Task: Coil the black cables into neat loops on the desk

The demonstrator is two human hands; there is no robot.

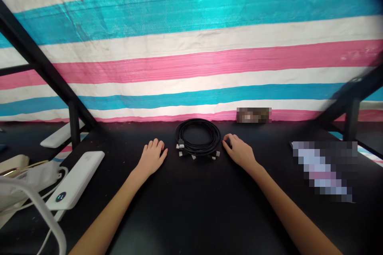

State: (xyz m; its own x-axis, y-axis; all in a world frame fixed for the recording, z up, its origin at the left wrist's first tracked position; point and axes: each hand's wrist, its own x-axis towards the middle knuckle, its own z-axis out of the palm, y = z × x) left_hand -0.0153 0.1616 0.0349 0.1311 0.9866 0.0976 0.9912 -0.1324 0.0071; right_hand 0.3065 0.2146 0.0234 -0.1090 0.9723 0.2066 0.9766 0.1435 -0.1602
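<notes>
A coil of black cables (198, 137) with several pale plug ends lies on the black table (191, 199) near its far edge. My left hand (152, 157) rests palm down on the table just left of the coil, fingers loosely curled and holding nothing. My right hand (237, 150) lies palm down just right of the coil, its fingertips at the coil's edge, fingers slightly apart and empty.
A white power bank (76, 179) with a lit indicator lies at the left, with white cables (36, 191) beside it. Black frame bars (44, 67) rise at left and right. A striped tarp (191, 48) hangs behind the table.
</notes>
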